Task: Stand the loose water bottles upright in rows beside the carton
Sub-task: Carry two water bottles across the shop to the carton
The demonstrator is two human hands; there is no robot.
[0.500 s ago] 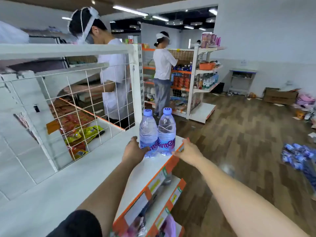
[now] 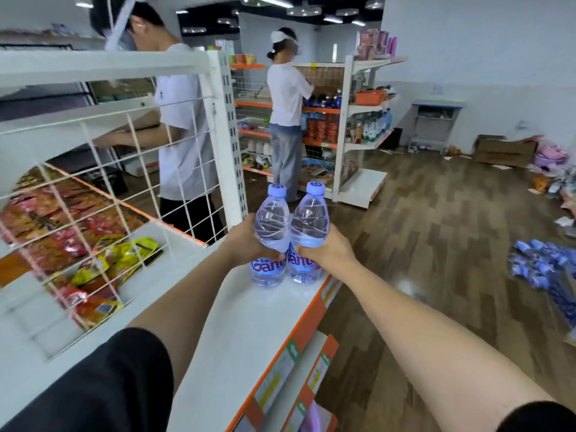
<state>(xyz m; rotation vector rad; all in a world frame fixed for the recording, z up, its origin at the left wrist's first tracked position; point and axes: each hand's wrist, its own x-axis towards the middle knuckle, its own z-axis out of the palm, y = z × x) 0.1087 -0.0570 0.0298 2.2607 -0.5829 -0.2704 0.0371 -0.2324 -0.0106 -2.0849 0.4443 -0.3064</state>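
Observation:
Two clear water bottles with pale blue caps stand upright side by side on the white shelf top (image 2: 237, 332). My left hand (image 2: 246, 241) is wrapped around the middle of the left bottle (image 2: 271, 227). My right hand (image 2: 327, 249) grips the right bottle (image 2: 310, 224) at its waist. The bottles touch each other, and their bases rest near the shelf's far end. No carton shows on this shelf top.
A white wire grid (image 2: 103, 194) walls off snack packets (image 2: 93, 269) to my left. Two people work at shelves ahead: one person (image 2: 180, 126) behind the grid, another person (image 2: 286, 120) farther back. Blue packs (image 2: 542, 266) and a cardboard box (image 2: 505, 151) lie on the wooden floor at right.
Both hands have risen from the bottles' bases and the shelf edge to grip the bottles at mid-height. The view has drawn closer to the bottles.

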